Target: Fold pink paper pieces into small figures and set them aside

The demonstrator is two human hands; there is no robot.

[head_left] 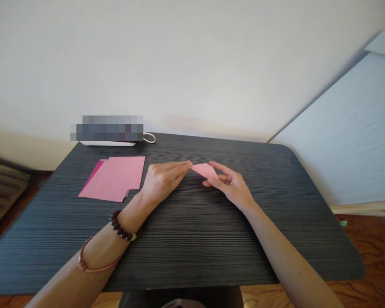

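A small piece of folded pink paper (205,170) is held between my two hands, just above the middle of the table. The fingertips of my left hand (165,177) pinch its pointed left end. My right hand (228,183) grips the wider right end, thumb at the near edge and index finger along the far edge. To the left of my left hand lies a stack of pink paper sheets (115,177), with a magenta sheet (91,177) showing at its left side.
The dark wood-grain table (192,248) stands against a pale wall (192,68). At its back left corner is a white-based object (107,143), blurred out above, with a white loop (150,137) beside it. A light panel (346,137) rises at the right.
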